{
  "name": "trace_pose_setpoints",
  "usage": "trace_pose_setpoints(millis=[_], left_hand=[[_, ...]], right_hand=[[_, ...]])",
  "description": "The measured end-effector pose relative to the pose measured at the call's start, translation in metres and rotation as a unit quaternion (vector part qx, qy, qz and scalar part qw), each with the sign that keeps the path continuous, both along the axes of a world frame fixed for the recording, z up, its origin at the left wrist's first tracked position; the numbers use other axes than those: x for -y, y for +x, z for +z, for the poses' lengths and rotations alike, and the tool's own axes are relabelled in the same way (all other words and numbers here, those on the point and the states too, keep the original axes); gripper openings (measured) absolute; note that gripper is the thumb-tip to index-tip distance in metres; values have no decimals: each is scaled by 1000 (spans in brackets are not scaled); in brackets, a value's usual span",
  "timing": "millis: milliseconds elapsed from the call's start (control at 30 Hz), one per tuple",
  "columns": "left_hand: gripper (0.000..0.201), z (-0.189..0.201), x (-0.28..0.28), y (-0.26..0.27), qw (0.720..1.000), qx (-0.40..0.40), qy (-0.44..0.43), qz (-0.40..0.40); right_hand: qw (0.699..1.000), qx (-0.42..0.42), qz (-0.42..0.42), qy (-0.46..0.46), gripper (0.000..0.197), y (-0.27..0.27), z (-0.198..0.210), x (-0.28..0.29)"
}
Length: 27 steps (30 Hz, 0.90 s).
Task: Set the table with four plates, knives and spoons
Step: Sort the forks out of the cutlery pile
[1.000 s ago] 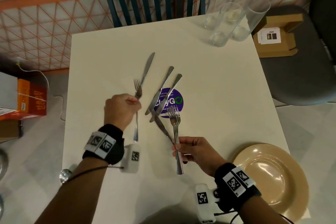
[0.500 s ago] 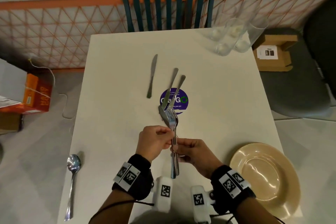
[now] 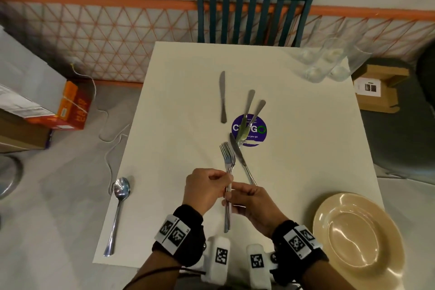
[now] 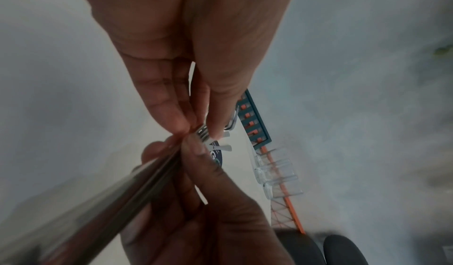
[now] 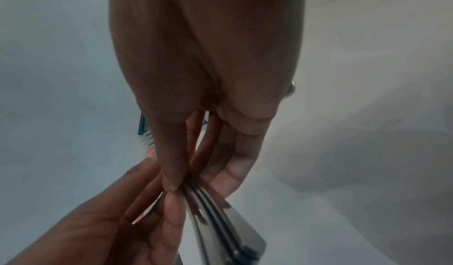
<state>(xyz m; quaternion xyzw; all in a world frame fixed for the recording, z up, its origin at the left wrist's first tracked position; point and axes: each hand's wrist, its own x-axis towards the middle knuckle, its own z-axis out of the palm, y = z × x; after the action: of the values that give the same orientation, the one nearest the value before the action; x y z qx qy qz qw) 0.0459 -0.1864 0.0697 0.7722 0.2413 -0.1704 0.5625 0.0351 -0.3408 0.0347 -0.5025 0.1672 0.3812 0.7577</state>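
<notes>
Stack of forks [image 3: 227, 173] held over the near-middle of the white table [image 3: 174, 148], tines pointing away from the person, handles running back toward the near edge. Both hands meet at the handles' upper part just below the necks: left hand [image 3: 204, 192] pinches the stack from the left with thumb and fingertips, right hand [image 3: 253, 203] pinches it from the right a bit lower; tines stick out beyond the grip, handle ends hang out behind it. Left wrist view shows thumb and fingertips closing on the stack right behind the tines [image 4: 202, 133]; right wrist view shows 3 or so handles [image 5: 220, 220] layered between fingers, exact fork count unclear. 1 knife [image 3: 241, 160] lies just right of the forks, its handle end passing under or beside the right hand, contact cannot tell. 2 more knives [image 3: 251, 110] lie crossed over a purple round sticker [image 3: 257, 133] at table centre. 1 lone knife [image 3: 222, 96] lies further left of them, apart. 1 spoon [image 3: 117, 214] lies along the near-left edge. Beige plate [image 3: 357, 235] at the near-right corner, overhanging the edge. Clear glasses [image 3: 327, 63] grouped at the far-right corner. Dark slatted chair [image 3: 254, 19] at the far side.
</notes>
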Motion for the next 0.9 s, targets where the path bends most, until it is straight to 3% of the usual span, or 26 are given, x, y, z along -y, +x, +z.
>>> trace_pose_setpoints(millis=[433,667,767,833,900], left_hand=[[8,-10,-60,-43,999,-28,26,16],[9,-11,-98,-61,995,-30,35,89],[7,-26,-121,-67,991,-41,85,94],[8,-33,-134,-71,977,-66,201,29],[15,-38,-143,-75,944,-90,318,-25]], right_hand=[[991,20,121,-53,19,-15,-11,-58],[984,5,165,-72,26,-22,-13,-85],[981,-2,166,-103,25,-19,-16,-78],[978,3,172,-120,21,-16,-20,-67],[974,12,178,-141,18,-14,-22,-54]])
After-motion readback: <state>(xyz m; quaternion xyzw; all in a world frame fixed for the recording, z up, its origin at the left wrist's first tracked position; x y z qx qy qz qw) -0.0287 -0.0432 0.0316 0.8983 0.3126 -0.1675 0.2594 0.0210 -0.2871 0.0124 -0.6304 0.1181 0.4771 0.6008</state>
